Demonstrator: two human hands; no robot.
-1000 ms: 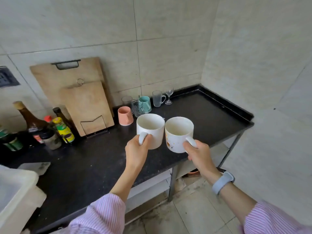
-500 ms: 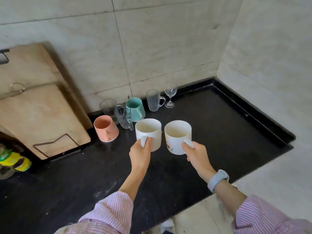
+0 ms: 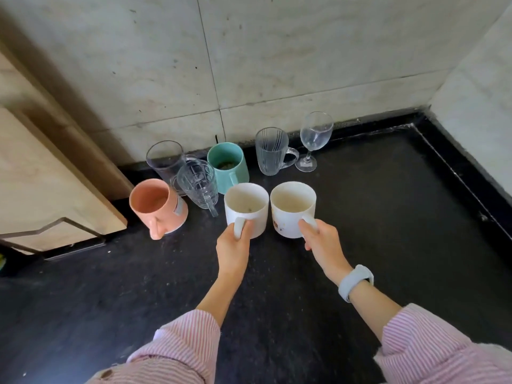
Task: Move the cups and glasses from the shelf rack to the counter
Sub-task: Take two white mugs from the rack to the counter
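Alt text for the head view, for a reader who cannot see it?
Two hands each hold a white mug by its handle, side by side over a black counter: left hand on the left mug, right hand on the right mug. Behind them stand a pink cup, a teal mug, three clear glasses and a wine glass.

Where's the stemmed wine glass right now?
The clear stemmed wine glass stands at the counter's back right, against the tiled wall, just right of the ribbed glass mug.
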